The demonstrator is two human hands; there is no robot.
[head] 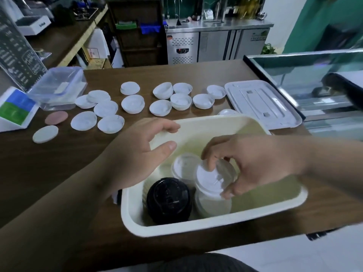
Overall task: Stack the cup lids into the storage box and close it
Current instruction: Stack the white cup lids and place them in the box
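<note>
Right hand [255,163] fingers [210,156] curled, pinched white lid [208,179] atop lid stack [212,205] inside storage box [196,228], left hand [137,152] gripped the box's far-left rim.

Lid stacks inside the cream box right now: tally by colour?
White lid stacks and: 2
Black lid stacks: 1
Total: 3
</note>
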